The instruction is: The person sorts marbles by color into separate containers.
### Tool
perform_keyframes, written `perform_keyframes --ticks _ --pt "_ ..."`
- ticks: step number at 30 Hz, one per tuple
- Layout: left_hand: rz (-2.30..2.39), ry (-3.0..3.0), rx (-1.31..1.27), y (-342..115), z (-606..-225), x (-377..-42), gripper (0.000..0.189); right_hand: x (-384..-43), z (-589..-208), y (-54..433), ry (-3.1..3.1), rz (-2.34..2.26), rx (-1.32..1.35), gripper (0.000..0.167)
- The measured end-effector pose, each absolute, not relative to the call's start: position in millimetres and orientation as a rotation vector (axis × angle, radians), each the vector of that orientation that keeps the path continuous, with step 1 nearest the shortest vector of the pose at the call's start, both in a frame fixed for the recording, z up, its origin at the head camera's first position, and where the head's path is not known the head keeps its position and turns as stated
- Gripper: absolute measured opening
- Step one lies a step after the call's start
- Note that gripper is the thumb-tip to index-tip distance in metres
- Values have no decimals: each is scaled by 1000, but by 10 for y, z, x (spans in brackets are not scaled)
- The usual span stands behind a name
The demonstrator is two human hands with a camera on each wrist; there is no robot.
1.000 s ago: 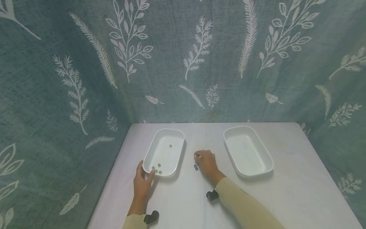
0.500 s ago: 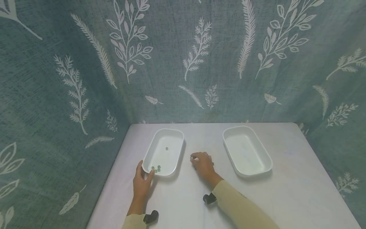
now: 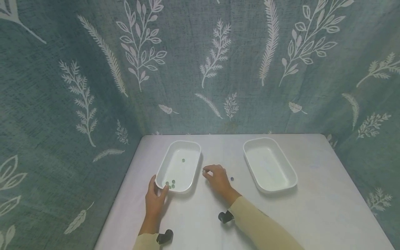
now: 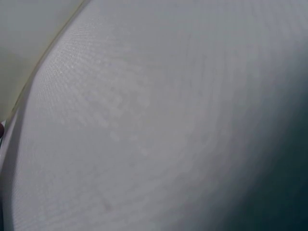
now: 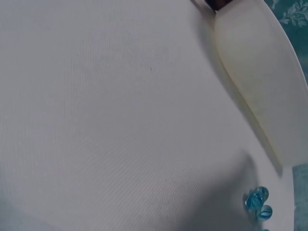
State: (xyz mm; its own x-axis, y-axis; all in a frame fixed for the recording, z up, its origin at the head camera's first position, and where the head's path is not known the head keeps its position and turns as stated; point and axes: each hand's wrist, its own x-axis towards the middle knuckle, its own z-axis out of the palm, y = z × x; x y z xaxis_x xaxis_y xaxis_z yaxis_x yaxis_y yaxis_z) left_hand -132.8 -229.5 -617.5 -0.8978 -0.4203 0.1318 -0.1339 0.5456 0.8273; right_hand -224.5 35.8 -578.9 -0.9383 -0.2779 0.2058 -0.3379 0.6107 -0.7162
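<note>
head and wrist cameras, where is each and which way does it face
Head: on the head, facing forward and down at left tray, right tray and tabletop; left hand, right hand, sleeves show.
Left: on left wrist, facing tabletop and left tray; possible fingertip at edge.
Right: on right wrist, facing tabletop, left tray, marbles; perhaps left hand at top.
Head and right views share left tray.

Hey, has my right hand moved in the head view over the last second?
Yes. Your right hand has moved left, widening its gap from the right-hand white tray and nearing the left-hand white tray.
</note>
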Motion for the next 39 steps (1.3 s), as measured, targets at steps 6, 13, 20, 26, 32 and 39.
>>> perform_keyframes --ticks 6,13,20,26,32,39 --pt "-1297 -2464 451 -2305 -6181 -1328 78 -2231 -5737 292 -2791 1245 520 22" --pt "-1279 -2503 492 -2308 -6189 -1331 79 -2217 -5654 223 -2807 1274 563 23" --pt "-1288 -2503 498 -2307 -6194 -1333 81 -2222 -5640 150 -2809 1263 597 23" --pt "-1288 -2493 488 -2304 -6185 -1330 79 -2227 -5618 84 -2841 1278 594 21" --pt "-1298 -2474 478 -2313 -6207 -1346 78 -2231 -5631 39 -2840 1277 593 22" --pt "-1301 -2468 476 -2313 -6218 -1347 77 -2240 -5655 6 -2845 1258 591 21"
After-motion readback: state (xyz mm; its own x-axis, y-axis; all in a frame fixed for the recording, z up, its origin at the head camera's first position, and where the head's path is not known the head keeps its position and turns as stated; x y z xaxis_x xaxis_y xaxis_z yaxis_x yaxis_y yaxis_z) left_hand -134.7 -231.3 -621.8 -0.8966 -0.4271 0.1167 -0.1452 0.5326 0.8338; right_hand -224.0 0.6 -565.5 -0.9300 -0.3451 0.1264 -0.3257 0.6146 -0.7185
